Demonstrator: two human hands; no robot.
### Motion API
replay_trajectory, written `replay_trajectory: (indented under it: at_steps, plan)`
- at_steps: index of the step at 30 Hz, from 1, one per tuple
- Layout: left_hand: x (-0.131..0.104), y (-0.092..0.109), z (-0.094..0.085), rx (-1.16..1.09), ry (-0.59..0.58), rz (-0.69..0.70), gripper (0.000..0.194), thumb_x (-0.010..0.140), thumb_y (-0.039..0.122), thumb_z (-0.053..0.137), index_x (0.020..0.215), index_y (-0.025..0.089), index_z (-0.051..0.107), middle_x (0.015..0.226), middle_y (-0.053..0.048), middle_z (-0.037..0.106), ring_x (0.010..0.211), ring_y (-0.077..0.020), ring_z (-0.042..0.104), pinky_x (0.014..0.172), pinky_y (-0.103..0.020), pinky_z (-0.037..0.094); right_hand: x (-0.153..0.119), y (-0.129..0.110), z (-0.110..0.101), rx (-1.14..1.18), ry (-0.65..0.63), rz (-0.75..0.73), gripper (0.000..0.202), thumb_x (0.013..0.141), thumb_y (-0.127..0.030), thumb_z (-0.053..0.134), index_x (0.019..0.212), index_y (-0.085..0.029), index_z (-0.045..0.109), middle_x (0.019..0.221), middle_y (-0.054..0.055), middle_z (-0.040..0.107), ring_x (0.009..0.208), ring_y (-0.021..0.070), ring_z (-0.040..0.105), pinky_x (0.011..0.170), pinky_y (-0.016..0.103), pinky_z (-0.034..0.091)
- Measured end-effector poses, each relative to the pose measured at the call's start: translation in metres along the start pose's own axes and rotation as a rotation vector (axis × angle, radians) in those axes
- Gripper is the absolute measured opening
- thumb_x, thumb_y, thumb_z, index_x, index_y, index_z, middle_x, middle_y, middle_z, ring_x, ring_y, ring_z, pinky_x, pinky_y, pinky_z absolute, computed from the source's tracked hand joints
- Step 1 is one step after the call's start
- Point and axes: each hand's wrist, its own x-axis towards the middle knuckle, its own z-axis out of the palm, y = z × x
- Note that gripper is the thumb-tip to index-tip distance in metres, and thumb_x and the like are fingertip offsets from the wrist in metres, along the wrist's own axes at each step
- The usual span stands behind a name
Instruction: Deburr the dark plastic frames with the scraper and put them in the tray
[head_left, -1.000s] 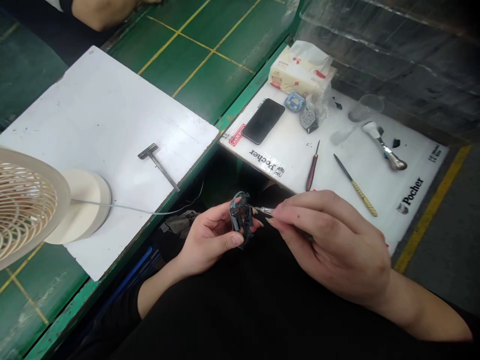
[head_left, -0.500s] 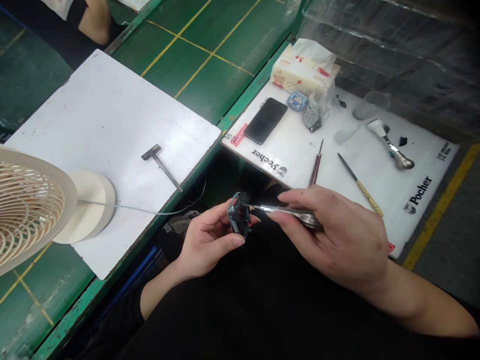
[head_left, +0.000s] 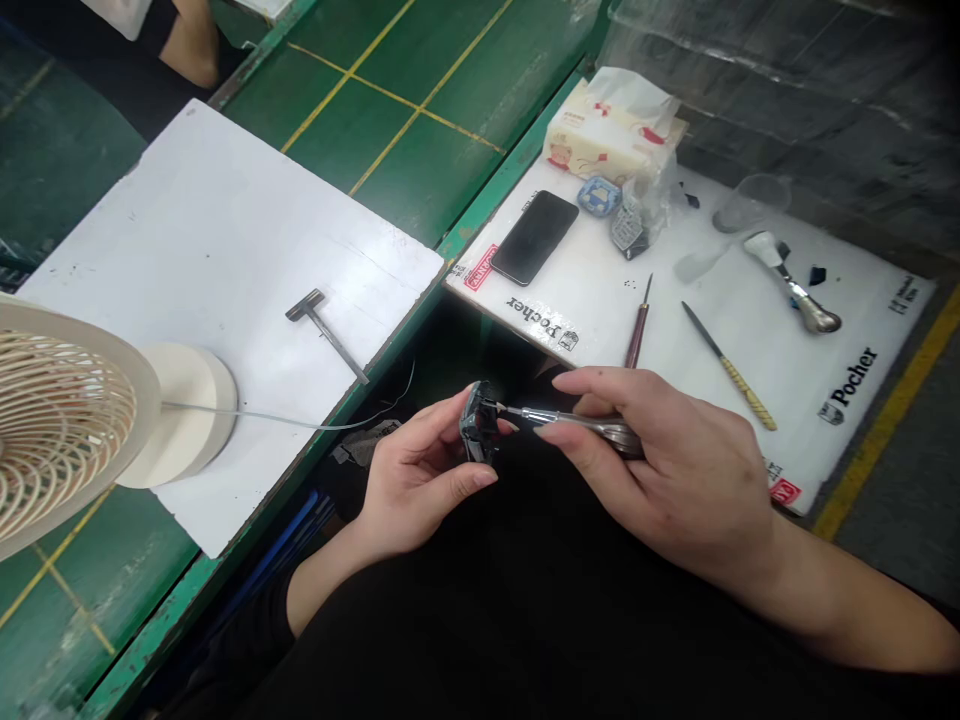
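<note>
My left hand [head_left: 424, 475] is closed around a small dark plastic part [head_left: 478, 425], held upright between thumb and fingers, with a bit of red inside it. In my right hand [head_left: 667, 450] is a screwdriver [head_left: 555, 416] with a metallic, bulbous handle. Its tip points left, at the dark part's open side; whether it touches is too small to tell. On the white board [head_left: 795, 410] beyond my right hand lie a dark-red-handled pointed tool [head_left: 640, 325], a file with a yellow grip [head_left: 727, 365] and another silver-handled tool [head_left: 799, 285].
A phone [head_left: 535, 237], a tissue box [head_left: 611, 135], a blue round item [head_left: 599, 197] and a clear cup [head_left: 752, 203] stand on the board. Leftward are a fan [head_left: 67, 430], its cable [head_left: 300, 423] and a T-shaped metal tool [head_left: 328, 333]. Another person's arm [head_left: 193, 45] is at top left.
My left hand has turned the dark part slightly and shifted a little right. The screwdriver tip has moved slightly back to the right. Both grips stay the same.
</note>
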Motion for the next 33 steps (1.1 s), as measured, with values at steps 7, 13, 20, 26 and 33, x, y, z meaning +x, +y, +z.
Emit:
replay_trajectory:
  at_steps: [7,13,20,26,33]
  plan:
    - [0.000,-0.001,-0.003,0.080,-0.025,0.041,0.071,0.098,0.013,0.098,0.164,0.033,0.079,0.149,-0.015,0.084,0.130,-0.0337,0.087,0.105,-0.039,0.074,0.003,0.001,-0.003,0.088,0.016,-0.040,0.029,0.112,-0.010,0.079,0.137,-0.024,0.075,0.108,0.006,0.084,0.092,0.0244,0.084,0.086,0.036,0.074]
    - [0.000,0.004,-0.002,0.151,-0.006,0.070,0.069,0.097,0.017,0.099,0.162,0.030,0.080,0.148,-0.017,0.084,0.129,-0.0361,0.088,0.106,-0.043,0.076,-0.002,0.005,0.003,0.090,-0.048,0.020,0.032,0.114,-0.017,0.081,0.144,-0.021,0.073,0.123,0.009,0.085,0.097,0.0236,0.086,0.091,0.034,0.074]
    - [-0.001,0.004,-0.005,0.207,-0.006,0.101,0.069,0.097,0.017,0.100,0.162,0.030,0.080,0.153,-0.016,0.082,0.131,-0.0358,0.088,0.112,-0.045,0.075,0.000,0.004,0.012,0.141,-0.007,-0.120,0.028,0.111,-0.003,0.077,0.134,-0.018,0.075,0.119,0.009,0.084,0.108,0.0230,0.084,0.100,0.035,0.073]
    - [-0.001,0.005,-0.004,0.240,-0.009,0.126,0.071,0.097,0.014,0.099,0.163,0.032,0.079,0.154,-0.014,0.080,0.132,-0.0329,0.087,0.114,-0.042,0.074,-0.001,0.010,0.006,0.022,0.003,-0.280,0.028,0.108,0.001,0.080,0.129,-0.016,0.078,0.122,0.011,0.090,0.100,0.0258,0.086,0.085,0.039,0.069]
    - [-0.002,0.008,-0.003,0.162,0.007,0.085,0.074,0.097,0.013,0.099,0.165,0.033,0.077,0.151,-0.014,0.083,0.132,-0.0357,0.088,0.115,-0.045,0.074,0.002,0.022,-0.001,-0.001,0.004,-0.448,0.027,0.111,-0.005,0.078,0.134,-0.019,0.081,0.120,0.012,0.089,0.100,0.0275,0.084,0.085,0.042,0.073]
